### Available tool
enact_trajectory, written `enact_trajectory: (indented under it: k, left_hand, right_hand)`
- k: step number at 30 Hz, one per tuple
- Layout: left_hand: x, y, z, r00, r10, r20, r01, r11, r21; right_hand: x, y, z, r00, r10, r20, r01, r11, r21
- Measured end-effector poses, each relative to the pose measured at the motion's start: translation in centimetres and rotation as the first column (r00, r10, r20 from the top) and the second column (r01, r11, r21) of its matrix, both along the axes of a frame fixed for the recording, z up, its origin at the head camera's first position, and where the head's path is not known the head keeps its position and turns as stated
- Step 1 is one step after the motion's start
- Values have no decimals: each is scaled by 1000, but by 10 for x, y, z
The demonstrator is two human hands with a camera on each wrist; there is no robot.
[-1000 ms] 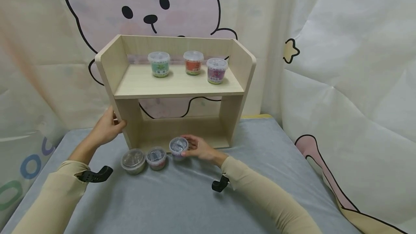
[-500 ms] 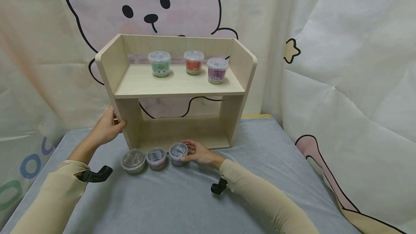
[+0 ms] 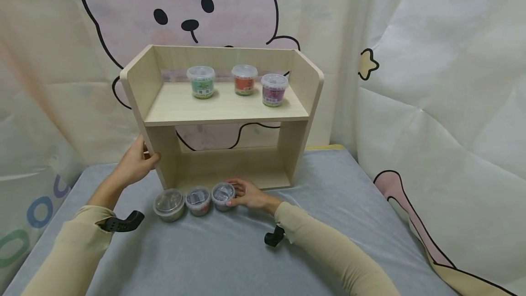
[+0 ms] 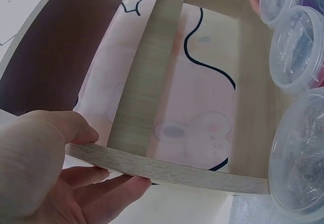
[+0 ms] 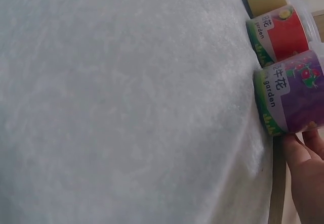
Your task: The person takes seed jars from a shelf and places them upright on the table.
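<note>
The left hand (image 3: 135, 161) is grasping one side of the shelf (image 3: 222, 108). Its thumb (image 4: 76, 128) is lying on the inner face and its fingers (image 4: 119, 198) are lying on the outer face, maybe so that the shelf is not wobbling or sliding. The right hand (image 3: 252, 195) is grasping the purple cup (image 5: 296, 95) by its side, below the lid, which is likely stopping it from tipping. That cup seems to be standing upright on the cloth (image 3: 197, 255), just in front of the shelf. The red cup (image 3: 198, 201) is sitting beside it, and the big cup (image 3: 169, 205) is sitting at the left end. The three are making a row, perhaps so that each one is easy to see and reach. Up on the shelf, the green cup (image 3: 202, 82), the orange cup (image 3: 244, 80) and the plum cup (image 3: 274, 91) are standing back from the front edge, likely so that they are not falling off.

Some bits are hard to make out. The purple cup is hiding part of the right hand. In the left wrist view, only a bit of that hand is peeping in, and the right edge is cutting off the front cups. What the big cup is holding is not clear. Whether the purple cup and the red cup are touching, I cannot tell.
</note>
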State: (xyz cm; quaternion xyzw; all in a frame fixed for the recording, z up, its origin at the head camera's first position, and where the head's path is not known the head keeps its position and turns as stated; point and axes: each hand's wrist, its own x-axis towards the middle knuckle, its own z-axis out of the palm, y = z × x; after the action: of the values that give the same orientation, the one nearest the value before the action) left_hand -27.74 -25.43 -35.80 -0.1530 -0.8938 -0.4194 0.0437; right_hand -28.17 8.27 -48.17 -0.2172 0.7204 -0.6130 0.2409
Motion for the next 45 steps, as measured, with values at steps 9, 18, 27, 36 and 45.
enact_trajectory:
  k: [9, 18, 27, 36, 45]
  left_hand:
    - [1, 1, -2, 1000, -3, -9, 3, 1000, 17]
    - [1, 1, -5, 1000, -5, -14, 5, 1000, 19]
    - [0, -1, -2, 1000, -11, -28, 11, 1000, 25]
    - [-1, -1, -6, 1000, -10, -24, 10, 1000, 14]
    - [-2, -2, -6, 999, -7, -33, 8, 1000, 18]
  right_hand:
    - [2, 2, -3, 1000, 8, 1, -8, 999, 45]
    - [5, 4, 2, 997, -17, -75, 26, 992, 125]
    - [3, 12, 15, 992, -39, -116, 59, 984, 168]
    - [1, 30, 33, 987, -29, -158, 56, 984, 167]
    - [2, 44, 75, 982, -35, -184, 59, 991, 124]
